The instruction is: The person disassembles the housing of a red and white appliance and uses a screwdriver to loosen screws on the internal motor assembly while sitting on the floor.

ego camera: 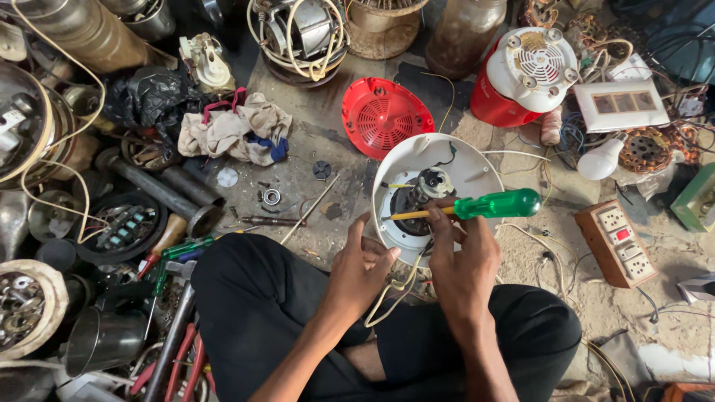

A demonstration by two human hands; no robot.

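The right hand (463, 257) grips the green-handled screwdriver (477, 206) at the white motor housing (436, 190), seemingly mid-screw; next calls for steady turning while the half-curled left hand (363, 264) braces its edge.

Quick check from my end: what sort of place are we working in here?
Most likely a small appliance repair workshop, worked on the floor. The right hand holds a green-handled screwdriver over an opened white motor housing, with a socket board and loose tools around.
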